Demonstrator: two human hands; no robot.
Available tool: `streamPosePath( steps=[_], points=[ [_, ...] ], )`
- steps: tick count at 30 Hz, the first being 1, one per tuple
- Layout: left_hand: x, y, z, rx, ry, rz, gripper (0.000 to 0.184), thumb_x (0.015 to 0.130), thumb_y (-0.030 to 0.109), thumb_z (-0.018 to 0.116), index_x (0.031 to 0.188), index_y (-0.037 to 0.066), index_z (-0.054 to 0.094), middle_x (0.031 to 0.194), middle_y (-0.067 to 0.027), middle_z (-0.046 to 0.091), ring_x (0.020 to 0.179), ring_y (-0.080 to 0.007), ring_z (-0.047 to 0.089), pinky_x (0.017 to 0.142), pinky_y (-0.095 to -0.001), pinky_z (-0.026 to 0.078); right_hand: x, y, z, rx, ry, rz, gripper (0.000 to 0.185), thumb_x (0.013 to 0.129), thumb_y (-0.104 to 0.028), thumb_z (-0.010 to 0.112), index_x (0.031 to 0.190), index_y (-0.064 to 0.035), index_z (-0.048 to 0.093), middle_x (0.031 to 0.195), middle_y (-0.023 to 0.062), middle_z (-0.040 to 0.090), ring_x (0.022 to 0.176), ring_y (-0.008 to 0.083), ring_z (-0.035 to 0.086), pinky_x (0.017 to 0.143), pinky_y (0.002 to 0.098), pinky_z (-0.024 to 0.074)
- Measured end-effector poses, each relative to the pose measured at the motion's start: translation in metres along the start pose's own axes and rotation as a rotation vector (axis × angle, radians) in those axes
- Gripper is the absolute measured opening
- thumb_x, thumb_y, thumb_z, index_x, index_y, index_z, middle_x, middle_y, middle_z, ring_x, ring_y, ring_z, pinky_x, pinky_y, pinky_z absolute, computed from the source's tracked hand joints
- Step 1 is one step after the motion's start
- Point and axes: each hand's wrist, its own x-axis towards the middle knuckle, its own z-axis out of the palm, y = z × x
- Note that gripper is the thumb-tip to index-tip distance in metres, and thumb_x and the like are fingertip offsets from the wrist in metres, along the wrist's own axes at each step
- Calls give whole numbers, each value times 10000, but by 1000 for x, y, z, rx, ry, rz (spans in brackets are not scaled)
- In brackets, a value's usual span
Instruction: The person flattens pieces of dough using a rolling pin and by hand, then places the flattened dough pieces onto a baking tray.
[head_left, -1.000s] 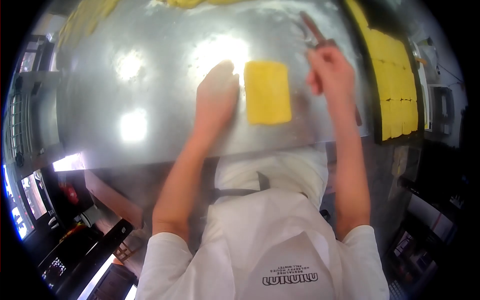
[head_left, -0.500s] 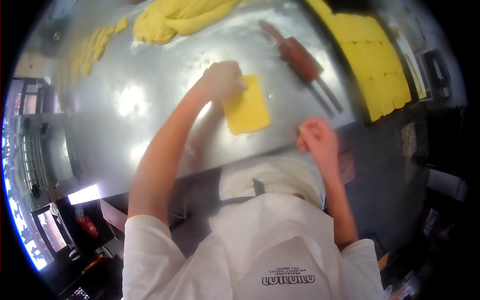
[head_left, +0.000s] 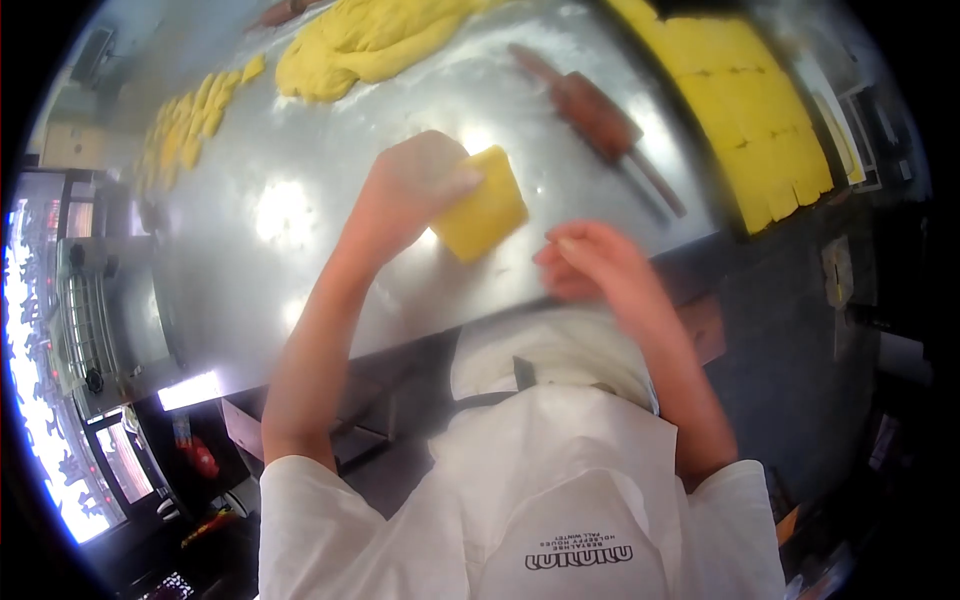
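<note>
My left hand pinches a flat, roughly rectangular piece of yellow dough by its left side, with the thumb on top. The piece is raised and tilted over the metal table. To its right, close to the table's front edge, is my right hand, apart from the dough. Its fingers are curled together and blurred, so whatever may be between them is hidden. Farther back on the right lies a reddish-brown rolling pin.
A large lump of yellow dough rests at the back, with several smaller dough pieces to its left. Flat yellow dough sheets lie on a dark surface at the right. Another reddish-brown roller shows at the top edge.
My left hand has lifted and tilted the dough piece, which lay nearly flat on the table before. My right hand has moved left and slightly up, closer to it.
</note>
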Motion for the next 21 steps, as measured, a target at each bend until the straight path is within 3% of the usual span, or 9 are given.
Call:
streamPosePath(
  steps=[4, 7, 8, 10, 12, 13, 15, 18, 21],
  points=[
    [-21, 34, 11, 71, 226, 91, 247, 925, 181, 740, 1088, 3, 684, 947, -155, 732, 895, -242, 716, 831, -364, 547, 9, -10, 12, 259, -53, 38, 500, 1101, -449, 534, 1390, -41, 561, 1308, 130, 677, 1166, 200, 661, 957, 354, 539],
    [-41, 34, 63, 294, 391, 239, 227, 902, 151, 793, 1069, 45, 682, 966, -141, 735, 853, -323, 742, 727, -383, 579, 28, -8, 10, 510, -165, 58, 551, 1099, -506, 511, 1430, -66, 547, 1344, 109, 664, 1228, 212, 639, 1002, 383, 521],
    [-46, 29, 86, 315, 404, 361, 222, 897, 125, 790, 1079, 68, 677, 954, -143, 715, 836, -331, 722, 704, -404, 574, 33, -5, 8, 586, -219, 67, 559, 1098, -518, 506, 1439, -77, 545, 1353, 101, 662, 1245, 216, 634, 1012, 390, 518],
    [-62, 33, 117, 302, 196, 322, 285, 856, 89, 806, 1109, 68, 678, 998, -137, 723, 902, -360, 708, 759, -442, 582, 30, 3, 6, 670, -99, 92, 525, 1108, -469, 500, 1450, -73, 542, 1384, 93, 649, 1272, 229, 626, 1042, 406, 510],
    [-80, 20, 137, 169, 259, 358, 315, 886, 97, 781, 1181, 61, 676, 1092, -153, 731, 969, -354, 721, 824, -406, 591, 30, 21, -5, 638, 13, 100, 495, 1112, -417, 506, 1451, -58, 539, 1398, 102, 642, 1282, 239, 623, 1061, 421, 505],
    [-83, 13, 135, 146, 300, 299, 317, 913, 107, 764, 1211, 54, 669, 1119, -153, 734, 993, -335, 726, 848, -395, 588, 30, 31, -10, 652, 49, 51, 472, 1107, -322, 513, 1475, -27, 517, 1426, 117, 627, 1297, 259, 620, 1093, 444, 495],
    [-92, -3, 119, 107, 372, 183, 325, 966, 125, 728, 1271, 38, 655, 1171, -153, 739, 1040, -299, 737, 896, -371, 583, 24, 37, -26, 693, 0, 122, 477, 1092, -270, 531, 1494, -14, 498, 1450, 129, 610, 1316, 269, 613, 1110, 447, 491],
    [-85, -42, 106, -288, 222, -194, 370, 1037, 174, 667, 1349, -17, 606, 1224, -146, 732, 1086, -256, 727, 954, -357, 567, 22, 31, -29, 715, -36, 167, 499, 1073, -212, 550, 1519, -3, 472, 1477, 140, 589, 1339, 282, 601, 1118, 460, 494],
    [-67, -77, 106, -370, 212, -264, 461, 1074, 255, 622, 1406, -59, 559, 1304, -158, 700, 1126, -257, 709, 1010, -360, 547, 21, 22, -34, 686, -80, 179, 511, 1052, -162, 562, 1527, -2, 461, 1479, 146, 584, 1346, 287, 598, 1107, 470, 508]
  ],
)
